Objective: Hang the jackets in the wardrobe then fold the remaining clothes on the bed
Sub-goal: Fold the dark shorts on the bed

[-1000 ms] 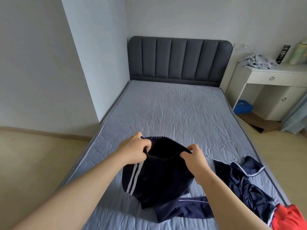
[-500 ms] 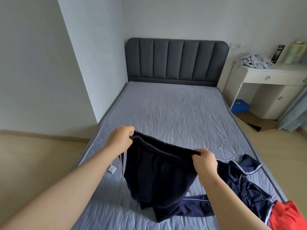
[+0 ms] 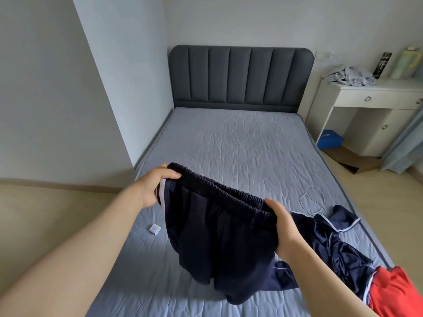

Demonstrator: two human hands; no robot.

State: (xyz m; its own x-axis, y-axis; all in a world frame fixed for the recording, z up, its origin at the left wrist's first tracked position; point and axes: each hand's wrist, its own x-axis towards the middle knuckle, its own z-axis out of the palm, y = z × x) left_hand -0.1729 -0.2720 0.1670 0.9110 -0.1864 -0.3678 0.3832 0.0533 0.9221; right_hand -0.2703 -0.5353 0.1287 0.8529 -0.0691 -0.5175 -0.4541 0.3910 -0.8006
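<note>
While held over the bed's foot end, navy track trousers hang from their waistband; left hand and right hand, well apart, grip opposite ends, presumably squaring the legs for folding.

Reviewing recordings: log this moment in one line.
left hand: grips waistband | right hand: grips waistband | navy pants: held over bed | other clothes: heaped right
</note>
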